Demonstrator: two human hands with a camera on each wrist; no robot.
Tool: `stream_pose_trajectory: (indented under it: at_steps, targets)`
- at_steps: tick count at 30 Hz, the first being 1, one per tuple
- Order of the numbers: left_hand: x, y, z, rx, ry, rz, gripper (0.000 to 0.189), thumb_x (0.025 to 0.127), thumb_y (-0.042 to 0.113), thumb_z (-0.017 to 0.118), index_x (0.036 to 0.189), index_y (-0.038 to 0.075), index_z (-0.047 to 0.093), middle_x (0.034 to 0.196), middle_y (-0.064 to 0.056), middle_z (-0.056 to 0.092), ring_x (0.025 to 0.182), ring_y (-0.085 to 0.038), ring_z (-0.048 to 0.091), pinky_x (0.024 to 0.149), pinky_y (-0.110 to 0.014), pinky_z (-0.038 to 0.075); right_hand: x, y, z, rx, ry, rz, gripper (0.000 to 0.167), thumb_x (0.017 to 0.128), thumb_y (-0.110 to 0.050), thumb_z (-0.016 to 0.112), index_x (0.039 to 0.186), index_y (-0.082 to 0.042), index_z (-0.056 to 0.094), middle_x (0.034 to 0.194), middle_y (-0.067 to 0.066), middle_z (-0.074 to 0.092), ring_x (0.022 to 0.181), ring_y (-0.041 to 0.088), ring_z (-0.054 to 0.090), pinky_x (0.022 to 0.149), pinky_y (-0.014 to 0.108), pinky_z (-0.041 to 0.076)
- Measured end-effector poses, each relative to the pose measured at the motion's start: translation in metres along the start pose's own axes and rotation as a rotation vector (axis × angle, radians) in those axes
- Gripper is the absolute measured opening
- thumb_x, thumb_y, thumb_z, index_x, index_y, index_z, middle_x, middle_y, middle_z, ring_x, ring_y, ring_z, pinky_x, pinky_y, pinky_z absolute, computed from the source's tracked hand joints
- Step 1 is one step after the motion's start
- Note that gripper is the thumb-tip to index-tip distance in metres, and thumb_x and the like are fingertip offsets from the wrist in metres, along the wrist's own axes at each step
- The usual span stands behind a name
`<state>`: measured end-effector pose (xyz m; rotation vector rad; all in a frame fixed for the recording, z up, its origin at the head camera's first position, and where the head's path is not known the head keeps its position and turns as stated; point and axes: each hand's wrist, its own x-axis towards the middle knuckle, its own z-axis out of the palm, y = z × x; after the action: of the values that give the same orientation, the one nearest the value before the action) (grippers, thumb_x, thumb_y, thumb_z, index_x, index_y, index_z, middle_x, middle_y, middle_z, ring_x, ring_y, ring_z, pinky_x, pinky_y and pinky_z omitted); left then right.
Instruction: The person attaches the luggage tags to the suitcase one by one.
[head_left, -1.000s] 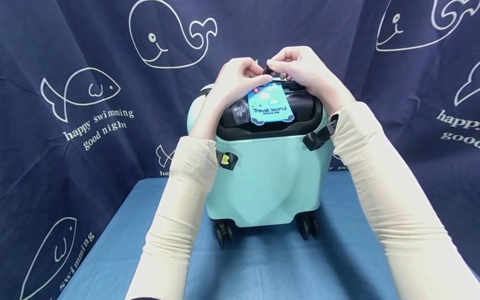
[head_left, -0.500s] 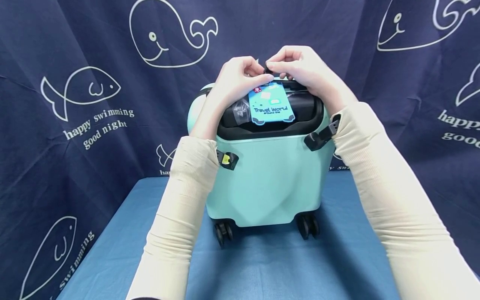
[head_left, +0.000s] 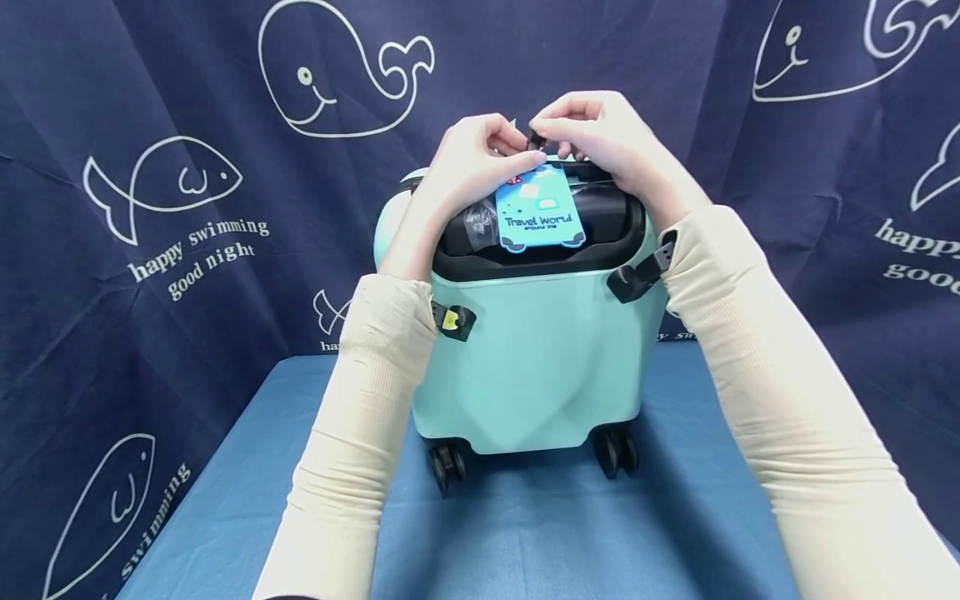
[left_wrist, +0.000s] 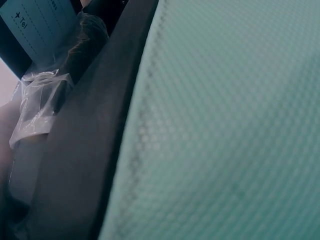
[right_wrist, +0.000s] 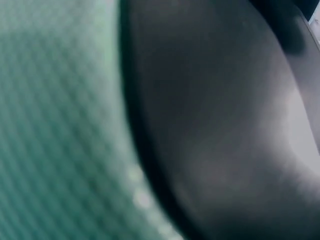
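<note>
A mint-green suitcase (head_left: 540, 367) stands upright on its wheels in the middle of the head view. From its top hangs a light-blue luggage tag (head_left: 538, 218) printed "Travel World". Above the tag, my left hand (head_left: 480, 162) pinches the lower part of a short black strap (head_left: 536, 140) between thumb and fingers. The right hand (head_left: 603, 133) pinches the strap's upper end with thumb and forefinger. Fingers hide much of where strap and tag join. In the left wrist view, the tag (left_wrist: 37, 25) shows a side with "Tel" and dashed lines; the right wrist view holds only blurred suitcase shell (right_wrist: 55, 125) and black trim.
Clear plastic wrap (head_left: 482, 223) covers part of the black handle recess (head_left: 487, 267). Blue cloth (head_left: 510, 533) lies under the wheels. Behind hangs a dark-blue curtain (head_left: 480, 50) with white whale and fish drawings. Wrist cameras (head_left: 633, 282) sit close to the suitcase front.
The luggage tag has swung slightly left and hangs a little straighter, its red logo now partly covered by my left thumb. Both hands stay almost in place.
</note>
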<state>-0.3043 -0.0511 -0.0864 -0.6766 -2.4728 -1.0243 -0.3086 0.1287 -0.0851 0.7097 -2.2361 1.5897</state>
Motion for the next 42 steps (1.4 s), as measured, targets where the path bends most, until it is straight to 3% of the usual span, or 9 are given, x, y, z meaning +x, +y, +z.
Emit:
stream_pose_trajectory:
  at_steps: [6, 13, 24, 27, 29, 34, 42]
  targets:
    - [-0.0004, -0.001, -0.0002, -0.011, 0.004, 0.003, 0.028, 0.08, 0.036, 0.072, 0.095, 0.014, 0.066, 0.09, 0.003, 0.067, 0.085, -0.005, 0.058, 0.079, -0.016, 0.041, -0.0011, 0.0003, -0.0004, -0.014, -0.01, 0.0, 0.009, 0.083, -0.021, 0.07, 0.091, -0.018, 0.073, 0.075, -0.011, 0.067, 0.068, 0.011, 0.053, 0.063, 0.022, 0.037]
    - [-0.0013, -0.0011, 0.0003, 0.009, -0.007, 0.028, 0.027, 0.082, 0.034, 0.07, 0.097, 0.012, 0.066, 0.091, 0.003, 0.068, 0.083, -0.002, 0.06, 0.079, -0.014, 0.042, -0.0006, 0.0014, 0.0002, 0.013, 0.024, 0.002, 0.003, 0.082, -0.017, 0.071, 0.083, -0.019, 0.074, 0.071, -0.012, 0.067, 0.065, 0.01, 0.051, 0.061, 0.022, 0.036]
    - [-0.0019, -0.0015, 0.0001, 0.027, 0.001, 0.037, 0.027, 0.082, 0.035, 0.07, 0.096, 0.012, 0.065, 0.089, 0.003, 0.066, 0.081, -0.003, 0.058, 0.078, -0.015, 0.041, 0.0014, 0.002, 0.0006, 0.023, 0.019, -0.008, 0.005, 0.082, -0.017, 0.072, 0.086, -0.015, 0.072, 0.069, -0.011, 0.067, 0.064, 0.008, 0.052, 0.059, 0.021, 0.037]
    - [-0.002, -0.0015, 0.001, 0.021, 0.001, 0.037, 0.027, 0.082, 0.035, 0.07, 0.095, 0.012, 0.065, 0.089, 0.003, 0.066, 0.081, -0.004, 0.058, 0.077, -0.015, 0.041, 0.0008, 0.0012, 0.0003, -0.033, 0.02, 0.016, 0.007, 0.082, -0.021, 0.072, 0.084, -0.017, 0.068, 0.07, -0.011, 0.066, 0.069, 0.009, 0.053, 0.064, 0.022, 0.039]
    - [-0.002, -0.0019, 0.0016, 0.016, 0.004, 0.042, 0.026, 0.083, 0.034, 0.07, 0.094, 0.012, 0.064, 0.089, 0.002, 0.066, 0.081, -0.004, 0.058, 0.078, -0.015, 0.041, -0.0003, -0.0003, -0.0001, -0.127, 0.029, 0.057, 0.012, 0.082, -0.03, 0.071, 0.084, -0.019, 0.066, 0.069, -0.013, 0.064, 0.072, 0.009, 0.053, 0.068, 0.023, 0.037]
    - [-0.0015, -0.0027, 0.0025, 0.003, 0.013, 0.049, 0.025, 0.083, 0.033, 0.07, 0.092, 0.011, 0.062, 0.088, 0.002, 0.067, 0.08, -0.004, 0.059, 0.078, -0.014, 0.041, -0.0019, -0.0029, -0.001, -0.26, 0.004, 0.122, 0.023, 0.084, -0.043, 0.065, 0.089, -0.021, 0.07, 0.072, -0.016, 0.063, 0.079, 0.009, 0.052, 0.072, 0.023, 0.034]
    - [-0.0008, -0.0031, 0.0017, -0.027, 0.008, 0.025, 0.028, 0.081, 0.032, 0.072, 0.096, 0.01, 0.065, 0.084, 0.002, 0.068, 0.074, -0.004, 0.062, 0.077, -0.014, 0.043, 0.002, 0.0038, 0.0019, 0.027, -0.036, -0.017, 0.008, 0.085, -0.018, 0.069, 0.089, -0.014, 0.064, 0.074, -0.009, 0.067, 0.071, 0.007, 0.06, 0.067, 0.02, 0.043]
